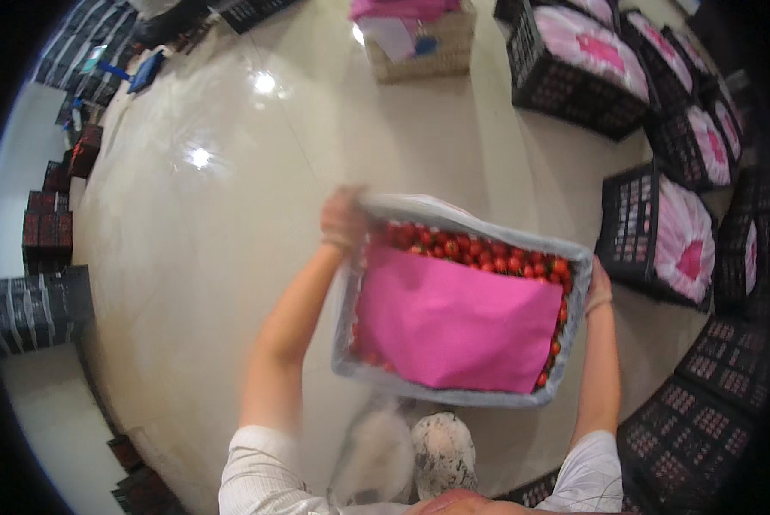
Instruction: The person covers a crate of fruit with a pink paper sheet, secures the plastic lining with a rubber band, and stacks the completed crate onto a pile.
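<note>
A crate lined with pale plastic film (pixel 462 399) is held up in front of me above the floor, slightly tilted in view. Small red tomatoes (pixel 488 254) fill it, and a sheet of pink paper (pixel 462 322) covers most of them, leaving the far edge and right side showing. At the crate's far left corner my left hand (pixel 344 215) grips the rim, somewhat blurred. My right hand (pixel 599 286) holds the right side near the far corner, its fingers partly hidden by the crate.
Black plastic crates (pixel 578 106) with pink and white liners stand to the right. More dark crates (pixel 694 412) lie lower right. A box with pink sheets (pixel 420 58) stands ahead on the glossy floor (pixel 217 257). Stacked crates (pixel 47 232) line the left.
</note>
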A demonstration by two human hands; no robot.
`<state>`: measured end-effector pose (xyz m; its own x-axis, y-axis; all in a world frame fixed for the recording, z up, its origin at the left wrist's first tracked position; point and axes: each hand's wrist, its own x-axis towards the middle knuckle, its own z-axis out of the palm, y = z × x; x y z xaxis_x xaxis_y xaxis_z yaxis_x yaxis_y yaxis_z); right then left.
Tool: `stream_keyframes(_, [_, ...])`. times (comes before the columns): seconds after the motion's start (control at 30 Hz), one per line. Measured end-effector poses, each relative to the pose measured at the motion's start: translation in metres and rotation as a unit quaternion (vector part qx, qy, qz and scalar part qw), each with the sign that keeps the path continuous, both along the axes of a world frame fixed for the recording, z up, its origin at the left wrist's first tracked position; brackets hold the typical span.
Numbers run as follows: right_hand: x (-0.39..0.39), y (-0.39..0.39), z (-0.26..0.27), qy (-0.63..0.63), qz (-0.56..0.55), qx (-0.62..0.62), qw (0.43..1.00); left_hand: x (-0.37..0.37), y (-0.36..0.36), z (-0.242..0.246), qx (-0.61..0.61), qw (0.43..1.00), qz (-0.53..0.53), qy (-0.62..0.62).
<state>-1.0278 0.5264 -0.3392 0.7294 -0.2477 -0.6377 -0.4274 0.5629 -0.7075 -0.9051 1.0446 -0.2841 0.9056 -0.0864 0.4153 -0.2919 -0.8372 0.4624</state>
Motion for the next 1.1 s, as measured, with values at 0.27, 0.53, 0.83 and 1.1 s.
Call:
stream_keyframes(0.27, [0.005, 0.027, 0.016, 0.069, 0.106, -0.517, 0.846, -0.042, -0.037, 0.067, -0.096, 0.988, -0.105, -0.055])
stream_keyframes(0.53, [0.011, 0.013, -0.015, 0.061, 0.14, -0.412, 0.899, -0.087, 0.051, 0.014, -0.106, 0.971, 0.132, 0.169])
stream_keyframes(0.83, [0.042, -0.064, -0.045, -0.008, -0.032, 0.001, 0.999, -0.16, -0.002, 0.03, -0.146, 0.893, 0.149, 0.399])
stream_keyframes(1.1, [0.01, 0.061, 0.047, -0.133, -0.143, -0.549, 0.812, -0.179, -0.002, 0.037, -0.113, 0.883, 0.266, 0.37])
